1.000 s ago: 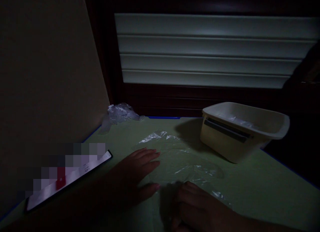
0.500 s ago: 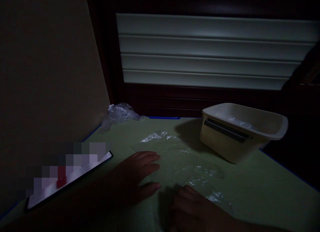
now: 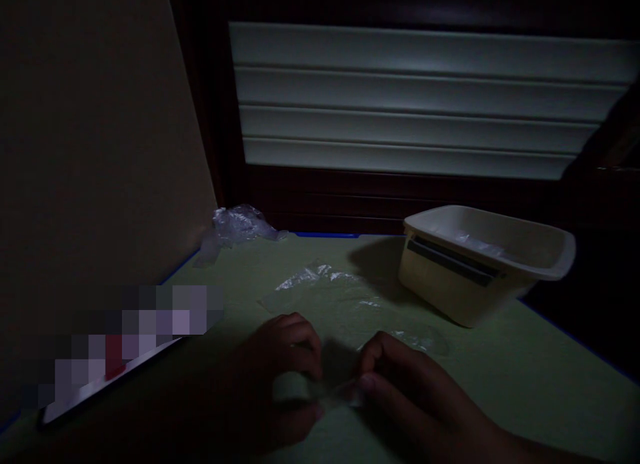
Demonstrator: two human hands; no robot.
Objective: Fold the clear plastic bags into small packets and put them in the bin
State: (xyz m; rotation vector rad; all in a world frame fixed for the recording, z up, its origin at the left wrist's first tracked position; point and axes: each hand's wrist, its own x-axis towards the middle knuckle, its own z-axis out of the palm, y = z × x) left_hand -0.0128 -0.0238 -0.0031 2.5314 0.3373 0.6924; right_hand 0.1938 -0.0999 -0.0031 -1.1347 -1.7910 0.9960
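A thin, clear plastic film [image 3: 367, 304] lies wrinkled on the green tabletop [image 3: 540, 384], its outline hard to follow in the dim light. At its near side, my right hand [image 3: 407, 384] pinches a bit of the film between thumb and forefinger. Just left of that, my left hand [image 3: 287, 377] is curled, with the thumb well apart from the fingers and a gap between them. The left thumb tip is close to the pinched part; whether it touches the film I cannot tell.
A cream plastic tub [image 3: 450, 284] with clear plastic inside stands at the right. Crumpled clear plastic [image 3: 240, 224] sits in the far left corner by the wall. A flat device [image 3: 85, 391], partly blurred out, lies at the left. A slatted panel [image 3: 400, 111] rises behind.
My right hand has turned and lifted from the tabletop, now pinching the film's near edge. My left hand has curled its fingers and shifted slightly nearer to me.
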